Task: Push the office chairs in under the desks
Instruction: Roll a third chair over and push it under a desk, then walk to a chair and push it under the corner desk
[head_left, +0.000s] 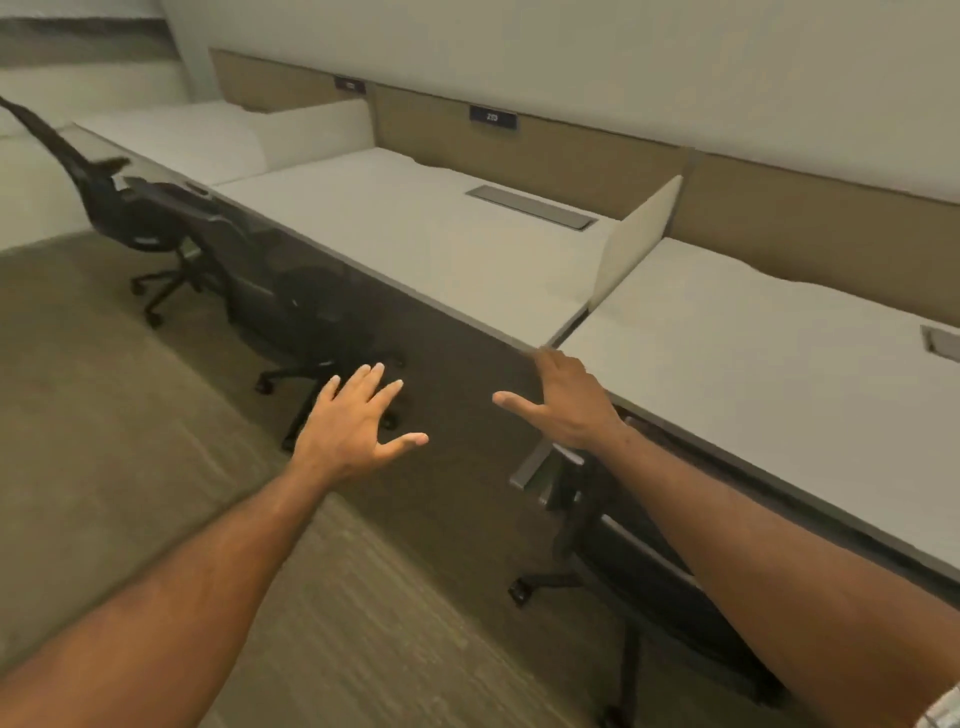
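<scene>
- My left hand (358, 421) and right hand (566, 402) are spread wide, holding nothing.
- Far-left chair (132, 218): black, castored, backrest tilted, out from its desk (171, 140).
- Middle chair (317, 317) and near-right chair (639, 561): black, tucked under desks.

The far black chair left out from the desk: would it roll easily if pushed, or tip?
The far chair probably rolls readily: its star base rides on casters, though carpet may drag. Pushed high on its reclined back, it might tilt.
</scene>
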